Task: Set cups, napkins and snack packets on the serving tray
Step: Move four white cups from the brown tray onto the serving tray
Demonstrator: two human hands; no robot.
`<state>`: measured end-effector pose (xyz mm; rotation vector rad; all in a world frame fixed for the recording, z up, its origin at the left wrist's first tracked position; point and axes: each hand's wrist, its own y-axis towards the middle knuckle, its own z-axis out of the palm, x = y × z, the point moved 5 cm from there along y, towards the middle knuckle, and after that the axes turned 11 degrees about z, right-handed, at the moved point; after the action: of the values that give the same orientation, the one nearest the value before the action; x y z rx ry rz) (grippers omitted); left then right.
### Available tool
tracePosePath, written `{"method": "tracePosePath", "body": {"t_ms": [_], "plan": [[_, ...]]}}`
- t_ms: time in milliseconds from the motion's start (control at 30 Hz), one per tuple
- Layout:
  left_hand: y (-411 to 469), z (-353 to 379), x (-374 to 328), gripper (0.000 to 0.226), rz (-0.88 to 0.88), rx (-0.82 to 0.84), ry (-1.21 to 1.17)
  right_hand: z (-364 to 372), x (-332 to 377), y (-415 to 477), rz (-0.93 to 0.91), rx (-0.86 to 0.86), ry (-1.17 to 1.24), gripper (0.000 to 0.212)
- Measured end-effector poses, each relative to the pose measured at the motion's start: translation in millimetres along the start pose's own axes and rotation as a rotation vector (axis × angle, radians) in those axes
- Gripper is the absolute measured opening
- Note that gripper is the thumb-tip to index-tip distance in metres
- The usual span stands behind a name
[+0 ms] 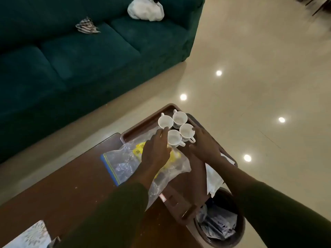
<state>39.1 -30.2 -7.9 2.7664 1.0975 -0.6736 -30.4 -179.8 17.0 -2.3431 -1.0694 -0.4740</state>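
A brown serving tray rests on the corner of a dark wooden table. Several white cups stand clustered at its far end. A clear zip bag holding yellow snack packets lies across the tray's near-left side. White napkins lie on the tray's right side, partly under my right forearm. My left hand reaches to the near-left cup, fingers touching its side. My right hand touches the right cup with its fingertips. Whether either hand grips a cup is unclear.
A dark green sofa stands beyond the table with a white bag and a striped cloth on it. A round bin with wrappers sits below the tray's right edge. Glossy beige floor lies to the right.
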Motion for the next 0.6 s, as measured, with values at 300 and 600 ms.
{"method": "tracePosePath", "body": {"t_ms": [300, 600], "plan": [[49.1, 34.4, -4.0, 0.067, 0.079, 0.015, 0.170, 31.8, -5.7, 62.2, -0.055, 0.088, -0.100, 0.083], [45.6, 39.2, -13.0, 0.043, 0.078, -0.047, 0.097, 31.0, -23.7, 57.3, 0.020, -0.004, -0.097, 0.068]]}}
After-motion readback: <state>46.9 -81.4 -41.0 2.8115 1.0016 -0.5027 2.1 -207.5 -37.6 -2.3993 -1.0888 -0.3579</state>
